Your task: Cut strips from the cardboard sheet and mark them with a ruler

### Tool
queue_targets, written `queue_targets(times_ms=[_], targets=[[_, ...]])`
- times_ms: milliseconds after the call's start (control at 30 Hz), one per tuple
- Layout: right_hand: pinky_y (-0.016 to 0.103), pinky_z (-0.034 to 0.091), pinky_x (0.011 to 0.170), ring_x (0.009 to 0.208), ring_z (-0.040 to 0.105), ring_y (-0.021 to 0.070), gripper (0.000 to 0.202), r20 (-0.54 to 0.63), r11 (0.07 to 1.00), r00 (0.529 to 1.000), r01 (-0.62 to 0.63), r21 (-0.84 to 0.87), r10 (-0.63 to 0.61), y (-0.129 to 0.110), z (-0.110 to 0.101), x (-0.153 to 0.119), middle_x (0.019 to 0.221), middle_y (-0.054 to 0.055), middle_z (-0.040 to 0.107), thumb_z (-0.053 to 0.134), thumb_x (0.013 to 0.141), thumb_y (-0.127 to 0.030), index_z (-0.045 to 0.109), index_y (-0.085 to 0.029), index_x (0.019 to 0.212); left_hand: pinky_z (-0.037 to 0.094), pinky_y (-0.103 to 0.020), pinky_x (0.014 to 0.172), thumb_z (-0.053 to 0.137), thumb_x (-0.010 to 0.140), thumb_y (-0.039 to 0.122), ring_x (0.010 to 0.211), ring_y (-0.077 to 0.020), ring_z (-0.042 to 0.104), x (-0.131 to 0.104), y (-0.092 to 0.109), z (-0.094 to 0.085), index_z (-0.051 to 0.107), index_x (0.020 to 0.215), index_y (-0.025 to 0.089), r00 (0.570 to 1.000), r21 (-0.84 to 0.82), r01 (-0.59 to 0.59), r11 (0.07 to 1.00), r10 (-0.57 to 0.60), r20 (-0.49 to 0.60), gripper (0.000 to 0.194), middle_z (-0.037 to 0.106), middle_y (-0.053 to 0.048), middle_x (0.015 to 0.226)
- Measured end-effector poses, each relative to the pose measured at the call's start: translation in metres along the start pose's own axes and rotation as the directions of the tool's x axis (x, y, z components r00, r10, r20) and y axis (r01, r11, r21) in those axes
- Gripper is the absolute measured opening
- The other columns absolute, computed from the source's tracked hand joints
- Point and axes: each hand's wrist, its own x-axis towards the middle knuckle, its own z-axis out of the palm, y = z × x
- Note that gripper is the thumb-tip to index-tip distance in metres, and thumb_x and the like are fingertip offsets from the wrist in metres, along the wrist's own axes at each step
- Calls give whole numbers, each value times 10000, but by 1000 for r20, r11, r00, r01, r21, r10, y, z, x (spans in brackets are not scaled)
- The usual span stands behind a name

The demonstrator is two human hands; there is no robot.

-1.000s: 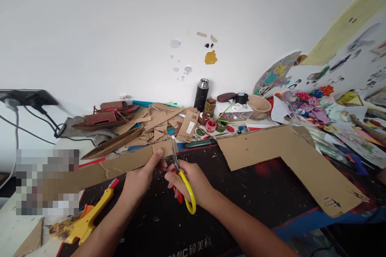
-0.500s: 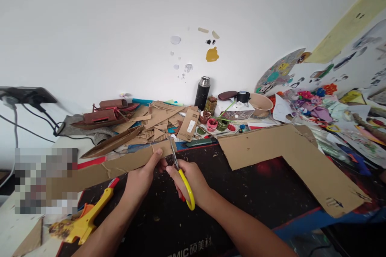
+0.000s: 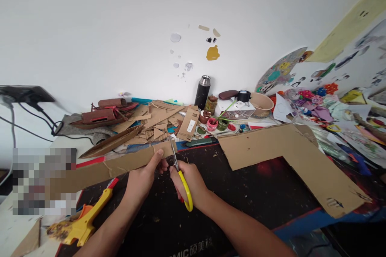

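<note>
My left hand pinches a long cardboard strip close to its right end, thumb on top. The strip reaches leftward over the mat's far edge into a blurred patch. In my right hand is a pair of scissors with yellow handles, the blades pointing away from me. Those blades lie across the strip's right end, just right of my left thumb. Whether they are parted there is hard to make out. An L-shaped cardboard sheet lies to the right of my right hand.
A yellow glue gun lies at the left. Behind my hands are cardboard scraps, a brown model boat, a green cutter, open paint pots and a black flask. A black mat covers the tabletop.
My right hand and the scissors have shifted very slightly right, and the fingers of the two hands are a little farther apart. The strip stays in my left hand.
</note>
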Motion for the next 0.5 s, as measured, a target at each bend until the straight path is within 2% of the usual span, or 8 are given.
queue_targets(times_ms=[200, 367, 500], targets=[[225, 340, 417, 341, 507, 143, 310, -24, 1000, 1000, 9, -13, -9, 4, 3, 1, 415, -77, 463, 610, 1047, -480, 689, -229, 885, 562, -320, 667, 646, 963, 609, 603, -212, 666, 1, -7, 1, 720, 625, 252, 1000, -33, 8, 999, -9, -10, 497, 722, -26, 638], [232, 325, 416, 352, 504, 142, 327, -41, 1000, 999, 18, 10, -18, 3, 3, 0, 444, -67, 484, 632, 1032, -525, 711, -230, 917, 568, -332, 645, 635, 955, 623, 586, -220, 660, 1, -1, 2, 714, 610, 252, 1000, -33, 16, 999, -16, -5, 513, 713, -33, 621], [236, 326, 416, 364, 511, 144, 308, -73, 1000, 997, 24, -4, -24, 6, 5, 0, 481, -52, 502, 624, 1031, -498, 704, -231, 901, 562, -326, 614, 656, 943, 594, 568, -211, 640, 0, 4, 5, 717, 605, 242, 1000, -67, 23, 997, -23, -1, 492, 702, -37, 612]])
